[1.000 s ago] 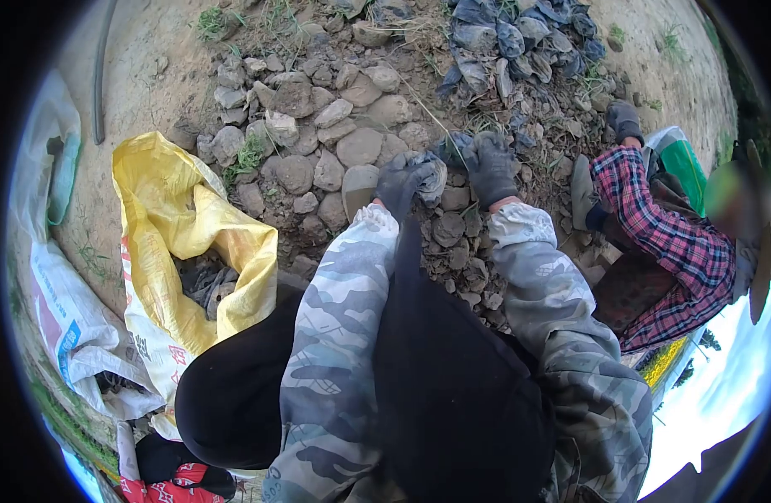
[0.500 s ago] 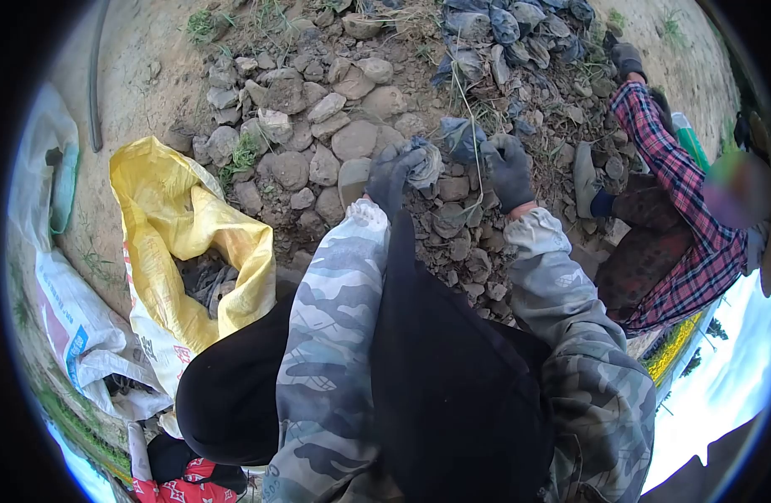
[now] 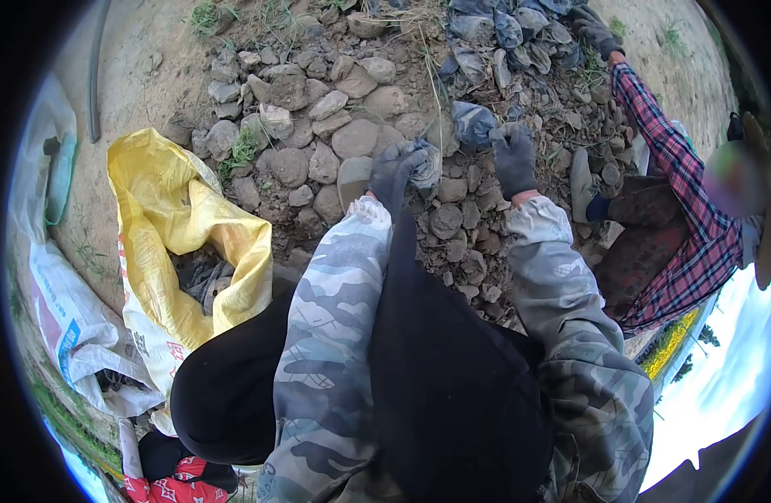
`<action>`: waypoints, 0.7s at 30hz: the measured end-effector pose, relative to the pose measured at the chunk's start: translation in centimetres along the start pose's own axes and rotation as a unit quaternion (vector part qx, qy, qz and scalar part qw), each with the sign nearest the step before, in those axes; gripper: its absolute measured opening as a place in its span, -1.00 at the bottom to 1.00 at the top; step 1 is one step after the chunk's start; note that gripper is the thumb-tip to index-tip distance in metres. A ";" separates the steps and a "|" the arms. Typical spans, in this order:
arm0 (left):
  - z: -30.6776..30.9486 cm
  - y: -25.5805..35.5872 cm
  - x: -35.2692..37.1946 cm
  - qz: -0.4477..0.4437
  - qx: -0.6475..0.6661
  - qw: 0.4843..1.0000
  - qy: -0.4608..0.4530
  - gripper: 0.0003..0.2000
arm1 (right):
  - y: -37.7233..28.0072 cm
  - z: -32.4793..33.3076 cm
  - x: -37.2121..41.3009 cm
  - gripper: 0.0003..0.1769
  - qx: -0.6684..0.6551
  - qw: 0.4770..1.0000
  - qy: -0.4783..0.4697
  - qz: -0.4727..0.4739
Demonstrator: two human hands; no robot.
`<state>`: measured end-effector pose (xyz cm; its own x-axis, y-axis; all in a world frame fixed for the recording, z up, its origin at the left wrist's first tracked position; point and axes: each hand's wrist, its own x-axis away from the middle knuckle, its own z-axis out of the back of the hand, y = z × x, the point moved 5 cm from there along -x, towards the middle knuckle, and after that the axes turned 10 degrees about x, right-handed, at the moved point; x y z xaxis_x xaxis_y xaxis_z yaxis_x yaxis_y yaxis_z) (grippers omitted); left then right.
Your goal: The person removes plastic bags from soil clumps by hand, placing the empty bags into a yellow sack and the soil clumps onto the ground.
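My left hand [image 3: 391,174], in a dark grey work glove, is closed on a crumpled, soil-stained plastic bag [image 3: 426,167] that bunches out to the right of its fingers. To the right, my right hand [image 3: 514,158] wears the same kind of glove, its fingers curled in. At its fingertips is a dark plastic bag [image 3: 473,124], which they appear to pinch. A thin dry stem [image 3: 436,80] stretches upward between the hands. Below both hands lie lumps of soil and stones [image 3: 447,221]. Rounded clods [image 3: 353,140] cover the ground left of my left hand.
An open yellow sack [image 3: 169,201] holding dark scraps stands at left, beside white sacks [image 3: 75,314]. A heap of dark plastic bags [image 3: 511,38] lies ahead. At right, a person in a plaid shirt [image 3: 675,168] reaches toward it. Red patterned cloth [image 3: 188,482] shows lower left.
My right hand and the dark plastic bag have shifted slightly up and right together. The stem has swung left. The other person's gloved hand has moved onto the heap; my left hand barely moved.
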<state>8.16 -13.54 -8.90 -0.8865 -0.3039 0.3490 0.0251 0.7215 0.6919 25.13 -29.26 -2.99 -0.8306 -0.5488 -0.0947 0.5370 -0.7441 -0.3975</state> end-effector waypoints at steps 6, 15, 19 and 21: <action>0.4 -0.2 0.0 -0.258 -0.256 0.931 -0.040 -0.78 | -7.2 0.0 2.1 -0.83 -0.054 0.992 -0.040 0.104; 0.2 0.4 0.7 -0.233 -0.386 0.892 0.015 -0.66 | -9.4 -3.8 2.8 -0.72 -0.263 0.941 -0.209 0.027; 0.1 -0.2 0.0 -0.304 -0.378 0.873 -0.047 -0.72 | -6.5 -5.3 -0.9 -0.79 0.002 0.999 0.013 -0.030; 0.0 0.3 0.8 -0.361 -0.441 0.822 -0.009 -0.78 | -6.3 -6.1 -1.8 -0.78 -0.020 0.997 -0.048 -0.049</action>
<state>7.44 -13.55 -8.44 -0.8233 -0.4404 -0.3581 -0.1929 -0.3763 0.9062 22.35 -21.27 -5.91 -0.8595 -0.5100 0.0337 0.4465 -0.7813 -0.4361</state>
